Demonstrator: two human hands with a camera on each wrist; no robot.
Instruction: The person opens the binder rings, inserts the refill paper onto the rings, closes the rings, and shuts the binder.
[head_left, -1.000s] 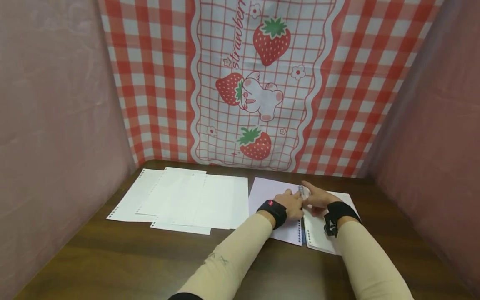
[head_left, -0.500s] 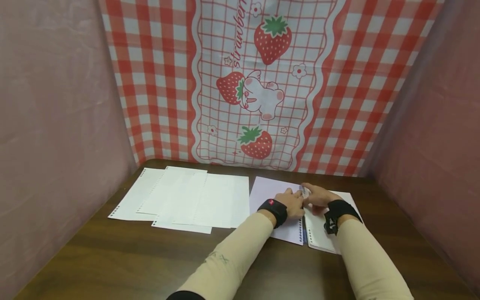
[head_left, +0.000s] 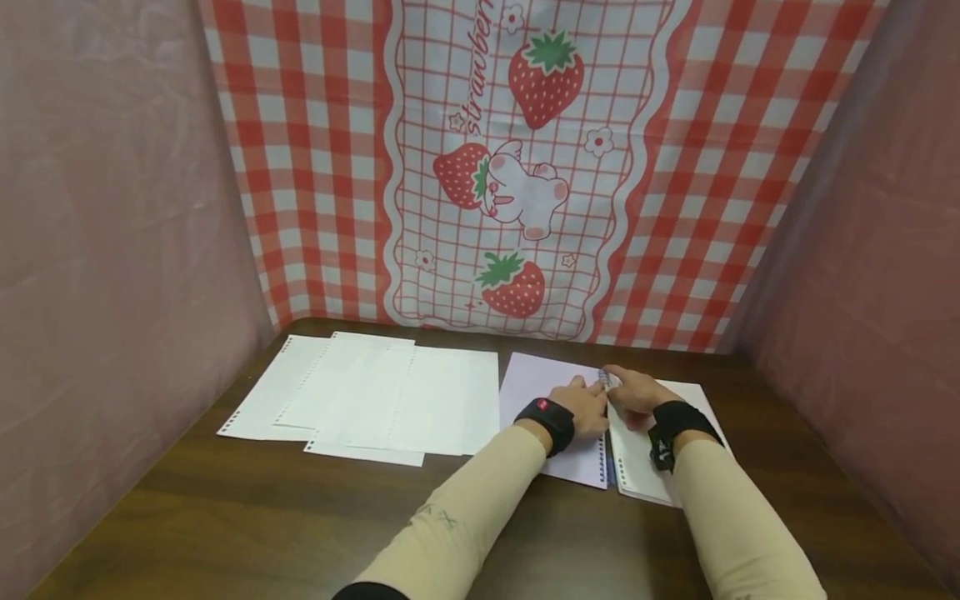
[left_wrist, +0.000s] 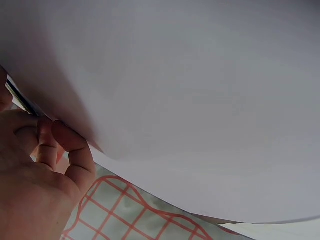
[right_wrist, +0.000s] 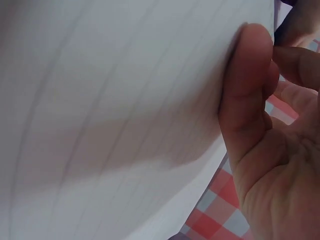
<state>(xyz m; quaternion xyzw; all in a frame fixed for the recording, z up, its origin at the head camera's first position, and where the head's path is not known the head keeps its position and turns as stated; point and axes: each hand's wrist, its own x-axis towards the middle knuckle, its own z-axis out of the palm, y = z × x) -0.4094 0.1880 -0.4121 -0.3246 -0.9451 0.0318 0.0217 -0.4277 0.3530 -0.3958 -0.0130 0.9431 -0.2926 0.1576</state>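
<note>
A loose-leaf ring notebook lies spread on the table at the right in the head view. Its left side shows a pale lilac sheet, and a stack of white punched paper lies on the right side. My left hand rests on the lilac side, its fingers curled at the ring spine. From the right, my right hand grips the upper part of the spine. In the right wrist view its thumb lies against a lined page. The fingers hide most of the upper rings.
Several loose white punched sheets overlap on the left half of the brown table. A checked strawberry cloth hangs at the back edge. Pink fabric walls stand on both sides.
My right hand's fingers have shifted slightly at the upper rings. My left hand and the loose sheets stay in place.
</note>
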